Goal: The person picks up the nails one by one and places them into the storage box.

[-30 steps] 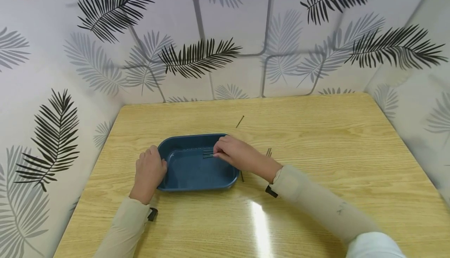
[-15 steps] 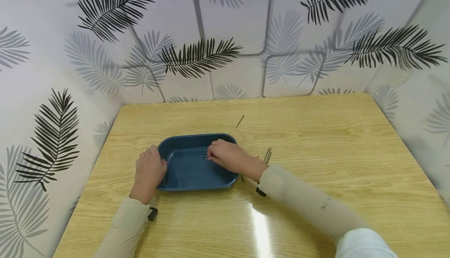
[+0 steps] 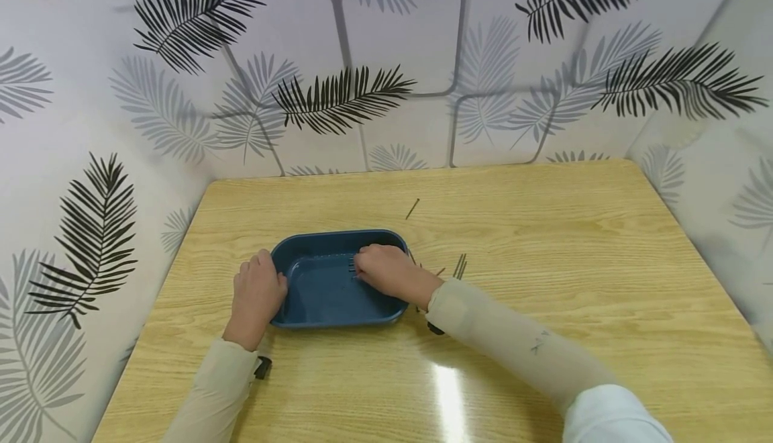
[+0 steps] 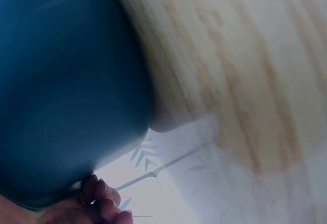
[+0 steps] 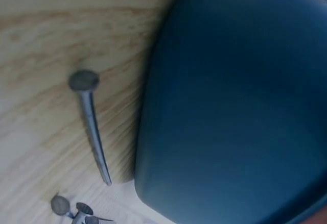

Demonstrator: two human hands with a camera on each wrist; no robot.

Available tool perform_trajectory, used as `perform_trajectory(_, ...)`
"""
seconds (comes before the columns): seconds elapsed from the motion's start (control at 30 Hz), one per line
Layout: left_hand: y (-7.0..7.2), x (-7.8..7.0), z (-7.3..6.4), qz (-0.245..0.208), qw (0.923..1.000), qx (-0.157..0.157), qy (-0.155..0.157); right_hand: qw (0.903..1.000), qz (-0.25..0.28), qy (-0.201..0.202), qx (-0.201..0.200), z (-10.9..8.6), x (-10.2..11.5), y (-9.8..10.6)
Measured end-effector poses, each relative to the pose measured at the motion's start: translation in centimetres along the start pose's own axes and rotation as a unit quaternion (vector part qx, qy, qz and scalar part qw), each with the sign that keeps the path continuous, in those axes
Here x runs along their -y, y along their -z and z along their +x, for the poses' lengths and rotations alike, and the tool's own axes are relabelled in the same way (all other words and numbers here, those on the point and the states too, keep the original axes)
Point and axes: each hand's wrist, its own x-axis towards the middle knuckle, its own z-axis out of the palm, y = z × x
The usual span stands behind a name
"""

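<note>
A dark blue oblong tray [image 3: 326, 295] stands on the wooden table, its underside outer wall filling much of both wrist views. My left hand [image 3: 256, 295] grips its left rim, fingers on the outside and thumb inside. Over the right wall reaches my right hand [image 3: 386, 270], fingers curled down close to the tray's floor. Several thin nails [image 3: 351, 265] lie side by side there, their ends poking out left of the fingers. The right fingers pinch a nail, mostly hidden beneath the hand; only a small tip shows.
Outside the tray's right end lie more nails [image 3: 461, 266], some partly behind the right wrist. One single nail [image 3: 413, 209] rests behind the tray. In the right wrist view a large-headed nail [image 5: 91, 124] lies beside the tray wall. A patterned wall [image 3: 398, 121] borders the table's back.
My right hand has moved left and slightly down into the tray, covering more of the nails there. Nails right of the tray are more exposed now. My left hand stays on the rim.
</note>
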Motion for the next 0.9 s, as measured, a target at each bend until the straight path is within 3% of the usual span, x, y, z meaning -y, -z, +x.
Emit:
perform_trajectory(0.33, -0.2, 0.0, 0.0, -0.002, 1.0000, -0.002, -0.001, 0.9999, -0.006, -0.003, 0.011, 0.6, 0.1, -0.7)
perform_trajectory(0.67, -0.2, 0.1, 0.0, 0.003, 1.0000, -0.004, 0.001, 0.9997, -0.017, 0.000, -0.017, 0.8, 0.2, -1.1)
perform_trajectory(0.9, -0.3, 0.2, 0.1, 0.000, 0.9999, -0.010, -0.004, 0.9998, -0.011, -0.011, -0.010, 0.8, 0.1, -1.1)
